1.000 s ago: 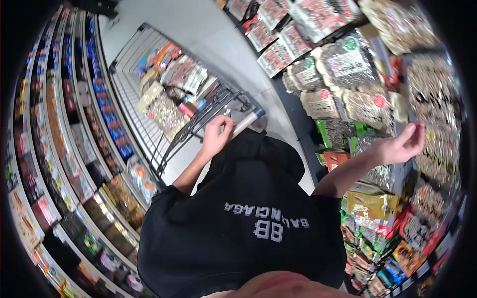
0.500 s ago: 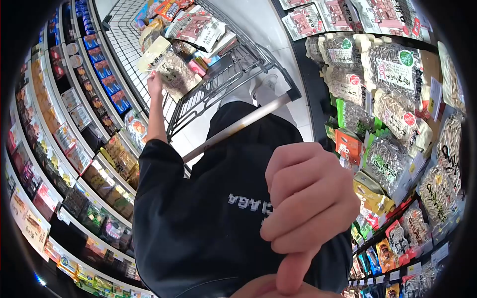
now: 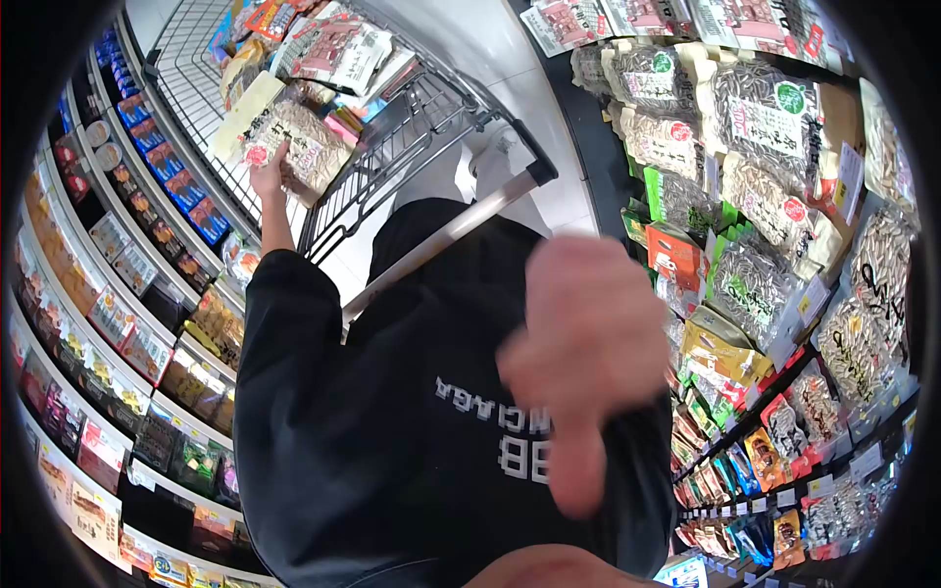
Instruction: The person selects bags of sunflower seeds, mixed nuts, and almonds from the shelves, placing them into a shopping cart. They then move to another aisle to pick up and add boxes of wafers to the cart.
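My left hand point(image 3: 271, 178) grips the near left edge of a clear-fronted bag of sunflower seeds point(image 3: 314, 147) with dark lettering and a beige top. The bag lies tilted over the other packages in the wire shopping cart point(image 3: 417, 122). My right hand point(image 3: 593, 328) is raised in front of my dark top point(image 3: 392, 412), close to the camera. It is smeared by motion, with one digit pointing down, and I cannot make out whether it holds anything.
The cart's handle point(image 3: 446, 235) crosses just in front of my body. White and pink packages point(image 3: 333, 49) fill the cart's far part. Shelves of packaged snacks point(image 3: 176, 343) line the left side. On the right, bags of seeds point(image 3: 765, 118) hang and stand in rows.
My left hand has shifted from the bag's pale top edge to its near side, and the bag has turned. My right hand has moved up and away from my face. The view has shifted slightly.
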Available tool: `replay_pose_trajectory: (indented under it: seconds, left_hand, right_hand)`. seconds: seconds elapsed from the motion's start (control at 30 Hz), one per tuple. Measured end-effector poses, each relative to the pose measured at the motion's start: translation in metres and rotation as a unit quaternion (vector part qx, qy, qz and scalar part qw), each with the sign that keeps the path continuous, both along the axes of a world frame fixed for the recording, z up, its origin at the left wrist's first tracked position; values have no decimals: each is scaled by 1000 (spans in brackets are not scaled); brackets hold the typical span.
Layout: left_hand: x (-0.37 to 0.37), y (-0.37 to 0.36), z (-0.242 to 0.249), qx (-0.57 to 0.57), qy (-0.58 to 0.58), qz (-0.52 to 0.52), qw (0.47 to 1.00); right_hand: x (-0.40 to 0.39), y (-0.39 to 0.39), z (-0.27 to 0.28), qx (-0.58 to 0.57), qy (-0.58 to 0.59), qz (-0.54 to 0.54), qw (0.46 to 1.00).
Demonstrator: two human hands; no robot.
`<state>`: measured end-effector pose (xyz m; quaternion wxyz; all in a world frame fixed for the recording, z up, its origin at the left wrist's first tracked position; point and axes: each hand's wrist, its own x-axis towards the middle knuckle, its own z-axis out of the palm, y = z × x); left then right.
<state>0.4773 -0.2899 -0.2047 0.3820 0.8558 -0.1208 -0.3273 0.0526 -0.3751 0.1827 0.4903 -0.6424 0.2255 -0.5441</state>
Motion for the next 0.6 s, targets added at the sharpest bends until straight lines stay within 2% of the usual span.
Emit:
replay_pose_trajectory:
  seconds: [0.03, 0.07, 0.1, 0.13, 0.17, 0.2, 0.23, 0.27, 0.3, 0.33, 0.37, 0.4, 0.43, 0.5, 0.53, 0.57, 0.6]
  left_hand:
    - [8, -5, 2, 54, 49, -16, 997]
    - [13, -10, -5, 88, -34, -46, 994]
    - [-2, -15, 6, 24, -97, -37, 994]
    - [10, -14, -17, -91, -183, -94, 974]
    - [-4, -25, 18, -57, -159, -136, 976]
    - [14, -29, 7, 77, -166, -161, 970]
    - [-6, -40, 43, 69, -215, -189, 956]
    - [-10, -45, 47, -126, -332, -194, 914]
    - [-33, -58, 100, -29, -347, -223, 910]
    - [-34, -69, 120, 94, -331, -238, 908]
    - [-30, -75, 128, -61, -319, -238, 915]
    - [-45, -86, 163, -11, -390, -237, 890]
    - [-52, -97, 190, -66, -295, -264, 916]
    - [-80, -116, 242, -203, -212, -283, 913]
    - [-92, -124, 261, -215, -196, -290, 912]
    - [-103, -132, 276, -227, -180, -297, 910]
    - [-114, -139, 287, -251, -63, -304, 917]
  right_hand:
    - [-3, -3, -14, 19, 88, -10, 996]
    - [-6, -6, -28, 33, 176, -14, 984]
    - [0, 4, -57, 112, 225, -62, 966]
    - [0, 11, -86, 133, 234, -73, 960]
    - [-3, 17, -109, 155, 241, -87, 954]
    - [-5, 26, -127, 190, 254, -87, 944]
    - [-8, 31, -137, 226, 265, -88, 933]
    - [-12, 32, -136, 255, 263, -86, 927]
    - [-15, 35, -136, 265, 256, -97, 925]
    - [-19, 36, -138, 273, 247, -106, 924]
    - [-22, 37, -139, 282, 238, -114, 922]
    - [-26, 35, -137, 295, 250, -114, 915]
    - [-28, 30, -136, 283, 241, -122, 920]
    - [-33, 24, -130, 265, 223, -141, 928]
    - [-37, 18, -121, 289, 234, -115, 921]
    - [-37, 16, -118, 262, 210, -138, 932]
    - [-34, 13, -116, 232, 185, -160, 941]
